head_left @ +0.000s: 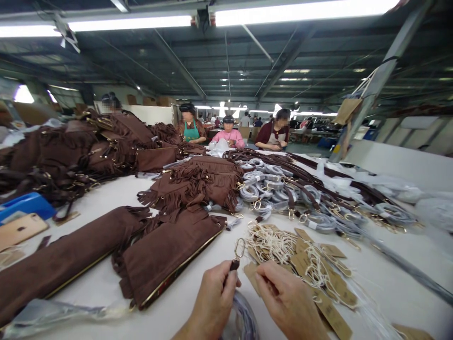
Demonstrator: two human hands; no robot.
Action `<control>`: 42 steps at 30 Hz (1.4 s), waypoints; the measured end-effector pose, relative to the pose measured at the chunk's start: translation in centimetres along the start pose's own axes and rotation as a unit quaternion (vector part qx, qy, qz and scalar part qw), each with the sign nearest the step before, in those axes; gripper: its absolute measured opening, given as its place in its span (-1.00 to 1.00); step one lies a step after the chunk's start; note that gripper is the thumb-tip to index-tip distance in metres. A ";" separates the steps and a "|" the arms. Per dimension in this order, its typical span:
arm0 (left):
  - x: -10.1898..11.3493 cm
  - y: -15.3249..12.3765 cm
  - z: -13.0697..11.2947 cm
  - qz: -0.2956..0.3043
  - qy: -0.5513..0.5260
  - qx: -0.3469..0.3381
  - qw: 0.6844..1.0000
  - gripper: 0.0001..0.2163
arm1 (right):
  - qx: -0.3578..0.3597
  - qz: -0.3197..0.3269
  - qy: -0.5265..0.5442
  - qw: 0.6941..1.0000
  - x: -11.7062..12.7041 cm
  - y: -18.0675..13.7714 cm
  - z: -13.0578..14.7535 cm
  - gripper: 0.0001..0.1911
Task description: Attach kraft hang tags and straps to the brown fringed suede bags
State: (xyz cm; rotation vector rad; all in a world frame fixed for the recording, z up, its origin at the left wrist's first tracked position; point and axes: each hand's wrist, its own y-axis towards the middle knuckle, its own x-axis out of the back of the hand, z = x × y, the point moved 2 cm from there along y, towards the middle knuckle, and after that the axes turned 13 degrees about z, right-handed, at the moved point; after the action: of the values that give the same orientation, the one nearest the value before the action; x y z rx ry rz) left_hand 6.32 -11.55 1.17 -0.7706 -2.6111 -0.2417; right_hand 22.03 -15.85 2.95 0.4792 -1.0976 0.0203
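Note:
My left hand [216,297] is closed on the dark end of a bag strap, and its gold snap hook [239,248] points upward from my fingertips. Below hangs the rest of that strap, a plastic-wrapped grey coil [244,316] between my hands. Fingers pinched together, my right hand [283,293] is just to the right of the hook; what it holds, if anything, is hidden. A brown card tag [252,277] shows beside its fingertips, and I cannot tell whether they grip it. More tags [306,264] with white strings [274,243] lie heaped beyond that hand.
Brown fringed bags [173,250] lie on the white table [198,257] and pile up at the left. Wrapped strap coils [272,184] cover the far right. A phone [23,231] and a blue holder [28,206] lie at left. Several people [228,134] work across the table.

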 end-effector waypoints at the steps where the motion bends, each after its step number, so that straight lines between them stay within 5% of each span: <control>1: 0.0 0.0 0.0 0.000 0.003 -0.003 1.000 -0.74 | 0.004 0.003 -0.005 1.000 0.0 0.0 0.1 -0.77; 12: -0.7 -0.3 -0.8 0.000 0.003 -0.083 0.997 -0.78 | 0.000 -0.018 -0.051 0.999 -0.3 0.1 0.6 -0.75; 19: -0.8 0.8 -1.1 0.038 -0.199 -0.046 0.978 -0.75 | 0.015 -0.030 -0.013 0.999 -0.5 0.1 0.9 -0.77; 28: 1.5 0.3 -2.9 -0.071 0.077 -0.199 0.974 -0.79 | 0.055 -0.061 0.037 0.996 -0.9 0.1 -0.1 -0.84; 31: 2.8 -0.3 -4.0 -0.061 0.097 -0.225 0.968 -0.80 | 0.063 0.007 0.111 0.992 -0.8 1.7 0.8 -0.85; 36: 7.6 -1.1 -2.5 -0.011 0.179 -0.126 0.976 -0.81 | 0.083 0.130 0.163 0.974 -1.2 4.8 2.3 -0.79; 39: 10.6 -2.1 1.4 0.017 0.317 0.039 0.948 -0.34 | 0.070 0.125 0.198 0.970 -2.1 5.6 1.9 -0.87; 42: 12.9 -3.0 4.5 0.028 0.358 0.132 0.924 -0.71 | 0.038 0.146 0.246 0.958 -3.4 6.1 1.1 -0.88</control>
State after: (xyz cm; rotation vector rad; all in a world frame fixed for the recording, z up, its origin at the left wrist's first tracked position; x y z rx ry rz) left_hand -6.66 -6.59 2.50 -0.5272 -1.8742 -0.1157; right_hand 17.94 -10.07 2.64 0.3501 -0.6690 0.4218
